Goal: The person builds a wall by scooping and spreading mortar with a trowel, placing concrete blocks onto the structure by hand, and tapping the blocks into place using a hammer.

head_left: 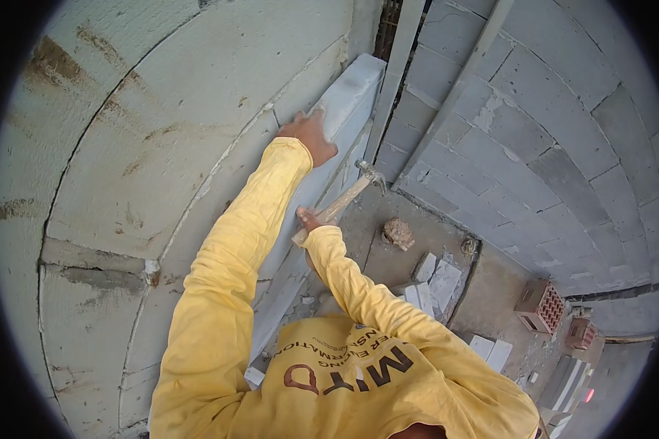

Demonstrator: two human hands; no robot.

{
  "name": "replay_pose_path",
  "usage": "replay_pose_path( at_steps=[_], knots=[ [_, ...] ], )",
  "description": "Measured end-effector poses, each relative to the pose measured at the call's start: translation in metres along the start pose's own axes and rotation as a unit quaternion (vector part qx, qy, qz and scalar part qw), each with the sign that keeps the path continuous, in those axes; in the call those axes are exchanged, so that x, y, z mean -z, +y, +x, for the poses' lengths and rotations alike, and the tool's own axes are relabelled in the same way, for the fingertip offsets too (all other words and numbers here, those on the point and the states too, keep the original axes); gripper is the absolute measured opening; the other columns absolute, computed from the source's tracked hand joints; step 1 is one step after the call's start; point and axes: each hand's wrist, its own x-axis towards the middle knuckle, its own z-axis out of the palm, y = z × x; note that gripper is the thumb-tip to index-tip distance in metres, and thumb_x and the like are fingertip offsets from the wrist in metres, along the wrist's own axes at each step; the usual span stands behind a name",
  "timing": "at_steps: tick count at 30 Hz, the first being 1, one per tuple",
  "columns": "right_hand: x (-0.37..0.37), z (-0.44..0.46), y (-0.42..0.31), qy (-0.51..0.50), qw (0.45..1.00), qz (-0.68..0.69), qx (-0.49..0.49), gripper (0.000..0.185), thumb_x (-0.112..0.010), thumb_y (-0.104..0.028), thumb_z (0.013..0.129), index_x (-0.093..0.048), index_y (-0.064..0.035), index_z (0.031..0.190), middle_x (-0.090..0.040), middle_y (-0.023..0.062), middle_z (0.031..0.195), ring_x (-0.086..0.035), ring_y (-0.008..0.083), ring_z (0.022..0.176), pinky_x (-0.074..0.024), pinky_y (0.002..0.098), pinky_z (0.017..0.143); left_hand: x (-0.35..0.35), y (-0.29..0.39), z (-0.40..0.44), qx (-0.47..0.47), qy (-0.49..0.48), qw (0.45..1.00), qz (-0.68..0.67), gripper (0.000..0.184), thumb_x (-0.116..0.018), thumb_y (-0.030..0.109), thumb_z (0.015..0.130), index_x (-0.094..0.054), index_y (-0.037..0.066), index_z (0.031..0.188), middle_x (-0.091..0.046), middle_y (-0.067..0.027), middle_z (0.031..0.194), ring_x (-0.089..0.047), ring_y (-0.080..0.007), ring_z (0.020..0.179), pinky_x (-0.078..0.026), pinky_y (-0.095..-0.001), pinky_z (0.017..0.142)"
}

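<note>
My left hand (pixel 311 137) grips the top edge of a long pale block (pixel 355 86) set against the block wall (pixel 220 139). The fingers curl over its upper side, and part of them is hidden. Lower down, my right hand (pixel 316 219) is closed around the wooden handle of a claw hammer (pixel 353 192). The hammer is tilted, with its metal head up and to the right, close to the block's face. A gap shows between the head and the upright post (pixel 395 80) at the block's far end.
Another block wall (pixel 520 132) rises on the right, with a slanted strip (pixel 458 88) against it. On the floor lie a brown lump (pixel 397 233), broken white block pieces (pixel 439 282) and rubble. Red hollow bricks (pixel 540 306) stand farther right.
</note>
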Motion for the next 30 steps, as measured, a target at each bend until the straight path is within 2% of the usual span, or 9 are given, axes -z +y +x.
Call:
replay_pose_path(
  at_steps=[6,9,12,15,24,27,30],
  knots=[
    [0.0,0.017,0.016,-0.026,0.998,0.041,0.048,0.066,-0.08,-0.021,0.076,-0.046,0.0027,0.128,-0.056,0.0128,0.125,-0.058,0.0222,0.103,-0.0485,0.0339,0.083,-0.002,-0.002,0.0,-0.003,0.005,1.0,-0.007,0.089,-0.069,0.037,0.069,-0.032,0.009,0.145,-0.045,-0.0267,0.133,-0.052,-0.0426,0.118,-0.042,-0.0444,0.101],
    [0.0,0.013,0.013,-0.021,0.998,0.037,0.044,0.078,-0.082,-0.02,0.073,-0.035,-0.0047,0.134,-0.056,0.0104,0.123,-0.056,0.0244,0.106,-0.0461,0.0376,0.085,0.0,-0.002,0.0,-0.005,0.001,1.0,-0.011,0.088,-0.068,0.037,0.069,-0.032,0.009,0.145,-0.045,-0.0274,0.133,-0.051,-0.044,0.118,-0.042,-0.0449,0.101],
    [-0.002,0.012,0.012,-0.01,0.998,0.024,0.059,0.067,-0.08,-0.018,0.075,-0.045,0.0048,0.128,-0.057,0.0144,0.122,-0.06,0.0228,0.099,-0.0493,0.0324,0.082,-0.001,-0.004,0.0,-0.008,-0.001,1.0,-0.016,0.088,-0.068,0.037,0.069,-0.032,0.008,0.144,-0.045,-0.0283,0.132,-0.051,-0.045,0.117,-0.042,-0.045,0.101],
    [0.0,0.02,0.02,-0.036,0.994,0.057,0.086,0.068,-0.081,-0.019,0.075,-0.045,0.0046,0.127,-0.058,0.0142,0.121,-0.06,0.0226,0.097,-0.0492,0.0318,0.081,0.0,-0.003,0.002,-0.012,-0.006,1.0,-0.012,0.087,-0.067,0.037,0.069,-0.033,0.008,0.144,-0.046,-0.0289,0.132,-0.051,-0.0458,0.117,-0.042,-0.0449,0.101],
    [0.002,0.021,0.025,-0.025,0.994,0.054,0.087,0.062,-0.079,-0.018,0.074,-0.048,0.0027,0.123,-0.059,0.0122,0.118,-0.06,0.0235,0.096,-0.049,0.0346,0.078,0.002,0.003,-0.002,-0.007,-0.019,1.0,-0.004,0.088,-0.067,0.035,0.07,-0.031,0.008,0.145,-0.045,-0.0279,0.133,-0.05,-0.0461,0.118,-0.041,-0.0461,0.102],
    [0.001,0.016,0.018,-0.002,0.998,0.023,0.061,0.061,-0.08,-0.018,0.074,-0.049,0.002,0.122,-0.06,0.0118,0.115,-0.06,0.0229,0.096,-0.0494,0.0344,0.077,0.002,0.002,-0.004,-0.008,-0.015,1.0,-0.001,0.088,-0.067,0.036,0.07,-0.031,0.009,0.145,-0.045,-0.0275,0.133,-0.05,-0.0458,0.118,-0.041,-0.0464,0.102],
    [-0.001,0.011,0.013,0.002,0.999,0.02,0.043,0.054,-0.079,-0.014,0.076,-0.047,-0.0028,0.117,-0.062,0.0093,0.107,-0.059,0.0206,0.083,-0.0487,0.0352,0.069,0.0,0.001,-0.005,-0.015,-0.005,1.0,-0.001,0.088,-0.067,0.036,0.07,-0.03,0.01,0.146,-0.045,-0.0275,0.133,-0.05,-0.046,0.118,-0.04,-0.0461,0.103]
  ],
)
